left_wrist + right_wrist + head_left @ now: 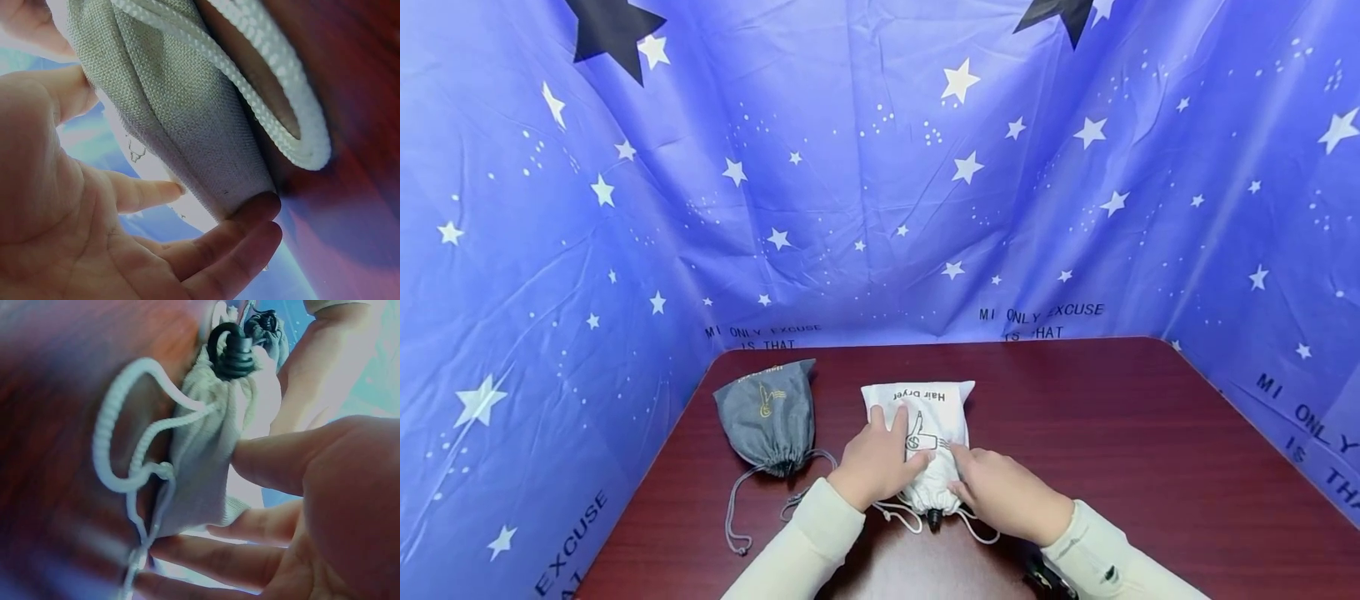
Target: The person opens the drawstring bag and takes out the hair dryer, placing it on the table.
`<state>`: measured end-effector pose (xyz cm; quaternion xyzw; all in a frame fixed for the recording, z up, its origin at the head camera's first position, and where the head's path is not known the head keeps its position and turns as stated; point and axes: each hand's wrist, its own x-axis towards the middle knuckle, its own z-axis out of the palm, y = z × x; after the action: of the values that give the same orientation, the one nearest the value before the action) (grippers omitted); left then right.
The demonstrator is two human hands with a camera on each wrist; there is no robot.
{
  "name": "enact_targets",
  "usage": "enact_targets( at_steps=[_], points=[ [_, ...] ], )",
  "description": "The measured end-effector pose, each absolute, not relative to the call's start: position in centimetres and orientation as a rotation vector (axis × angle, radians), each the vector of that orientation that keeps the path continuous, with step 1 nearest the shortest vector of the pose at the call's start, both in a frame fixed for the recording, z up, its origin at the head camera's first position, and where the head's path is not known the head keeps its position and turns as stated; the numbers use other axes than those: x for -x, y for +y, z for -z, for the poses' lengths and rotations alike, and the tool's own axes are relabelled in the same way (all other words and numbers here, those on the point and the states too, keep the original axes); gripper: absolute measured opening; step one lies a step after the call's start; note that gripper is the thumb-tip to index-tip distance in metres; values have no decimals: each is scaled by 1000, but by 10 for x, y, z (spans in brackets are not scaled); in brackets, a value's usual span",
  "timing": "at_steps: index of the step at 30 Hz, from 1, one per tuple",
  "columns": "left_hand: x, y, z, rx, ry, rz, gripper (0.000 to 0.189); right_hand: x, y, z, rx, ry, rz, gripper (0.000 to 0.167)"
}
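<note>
A white drawstring bag (953, 408), printed "Hair Dryer" with a dryer drawing, lies on the table with its gathered mouth toward me. A ribbed black cord end (236, 356) pokes out of that mouth, and white drawstrings (106, 437) loop beside it. My left hand (874, 460) rests on the bag's left part, fingers spread over the print and along its side. My right hand (1009, 493) touches the right side, its thumb near the gathers and its fingers stretched along the lower edge. What fills the bag is hidden.
A grey drawstring bag (767, 425) with a gold print lies to the left, its grey cords trailing toward me. A black object (1047, 577) shows partly under my right wrist. The dark red table (1120, 417) is enclosed by blue star-patterned cloth (865, 183).
</note>
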<state>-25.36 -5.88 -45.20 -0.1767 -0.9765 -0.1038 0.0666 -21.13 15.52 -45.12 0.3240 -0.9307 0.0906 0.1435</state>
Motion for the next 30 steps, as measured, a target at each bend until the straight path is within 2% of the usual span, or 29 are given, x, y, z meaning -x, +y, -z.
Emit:
enact_targets(
  at_steps=[10, 20, 25, 30],
  points=[
    [253, -59, 453, 560, -2967, 335, 87, 210, 160, 442, -919, -2805, -316, 45],
    [247, -59, 444, 497, -2969, 105, 84, 209, 154, 437, -783, -2834, -266, 39],
    [242, -56, 438, 468, -2927, -1, 78, 209, 152, 432, -736, -2828, -262, 36],
    [236, -55, 429, 548, -2873, 38, 65, 207, 151, 427, -691, -2836, -268, 33]
  ],
)
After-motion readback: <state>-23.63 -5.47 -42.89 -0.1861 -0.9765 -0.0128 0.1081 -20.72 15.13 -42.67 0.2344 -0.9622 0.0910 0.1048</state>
